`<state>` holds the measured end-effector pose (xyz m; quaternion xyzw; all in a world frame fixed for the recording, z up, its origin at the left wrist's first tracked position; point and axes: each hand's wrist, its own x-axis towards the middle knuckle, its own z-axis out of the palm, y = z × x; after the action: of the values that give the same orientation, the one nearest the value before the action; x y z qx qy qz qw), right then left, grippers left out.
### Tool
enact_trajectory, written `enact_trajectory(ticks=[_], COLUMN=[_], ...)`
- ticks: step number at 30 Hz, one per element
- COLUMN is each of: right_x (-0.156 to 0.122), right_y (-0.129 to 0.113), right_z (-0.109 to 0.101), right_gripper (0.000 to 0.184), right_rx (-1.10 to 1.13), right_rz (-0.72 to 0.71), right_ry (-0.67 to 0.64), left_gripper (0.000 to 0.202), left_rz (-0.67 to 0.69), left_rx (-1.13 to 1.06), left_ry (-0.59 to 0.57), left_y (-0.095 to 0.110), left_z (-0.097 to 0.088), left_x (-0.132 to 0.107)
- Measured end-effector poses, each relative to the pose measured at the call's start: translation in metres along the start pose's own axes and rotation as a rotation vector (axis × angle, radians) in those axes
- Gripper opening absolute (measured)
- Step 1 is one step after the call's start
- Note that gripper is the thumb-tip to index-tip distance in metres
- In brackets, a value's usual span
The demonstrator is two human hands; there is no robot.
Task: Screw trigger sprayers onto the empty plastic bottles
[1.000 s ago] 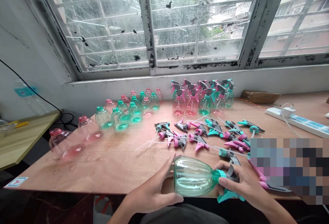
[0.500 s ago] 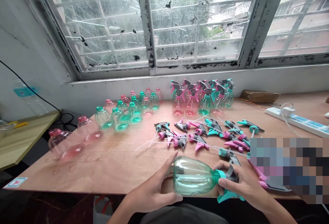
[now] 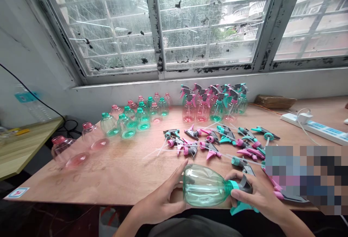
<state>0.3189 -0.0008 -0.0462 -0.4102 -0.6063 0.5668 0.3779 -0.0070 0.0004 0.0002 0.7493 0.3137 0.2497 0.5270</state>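
A clear green spray bottle [image 3: 205,188] lies sideways over the table's front edge, its teal-and-grey trigger head [image 3: 240,189] on the neck and pointing right. My right hand [image 3: 257,193] is closed around the trigger head and collar. At the other end my left hand [image 3: 171,195] cups the bottle's base, fingers partly hidden behind it. Just beyond lie several loose pink, teal and grey trigger heads [image 3: 212,150] with thin clear tubes.
Several open pink and green bottles [image 3: 140,121] stand at the left. Bottles with trigger heads [image 3: 202,110] are grouped by the window wall. A power strip [image 3: 315,126] and a brown block [image 3: 275,102] are at the right. Pixelation covers the lower right.
My left thumb has drawn back slightly from the front of the bottle's base. The bottle and my right hand stay nearly in place.
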Motion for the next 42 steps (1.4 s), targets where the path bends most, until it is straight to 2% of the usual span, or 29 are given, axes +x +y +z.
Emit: enact_trajectory(ticks=[5,11,17,25,30,34,39,42], right_x=[-0.001,-0.001,0.0,0.001,0.0,0.0,-0.002,-0.003], right_y=[0.004,0.001,-0.002,-0.004,-0.005,-0.003,0.002,0.002], right_z=[-0.001,0.001,0.001,0.001,0.001,0.0,-0.001,-0.001], right_gripper=[0.039,0.038,0.037,0.036,0.035,0.036,0.04,0.041], right_rx=[-0.016,0.005,0.019,0.034,0.018,0.032,0.023,0.006], right_rz=[0.014,-0.001,-0.004,-0.011,-0.009,-0.003,0.011,0.006], right_ry=[0.014,0.007,-0.005,-0.029,-0.042,-0.054,-0.032,-0.029], left_gripper=[0.112,0.101,0.106,0.111,0.107,0.107,0.091,0.095], left_rz=[-0.057,-0.102,-0.025,-0.033,-0.039,0.01,0.058,0.041], left_rx=[-0.031,-0.052,-0.026,-0.043,-0.043,0.01,0.02,0.028], left_ry=[-0.02,0.003,-0.024,-0.027,-0.008,-0.02,-0.018,-0.011], left_y=[-0.01,-0.011,-0.011,-0.009,-0.009,-0.007,0.0,-0.001], left_z=[-0.003,-0.004,-0.004,-0.002,-0.002,-0.002,0.001,0.001], left_x=[-0.001,-0.001,-0.002,-0.002,-0.003,-0.003,-0.001,-0.002])
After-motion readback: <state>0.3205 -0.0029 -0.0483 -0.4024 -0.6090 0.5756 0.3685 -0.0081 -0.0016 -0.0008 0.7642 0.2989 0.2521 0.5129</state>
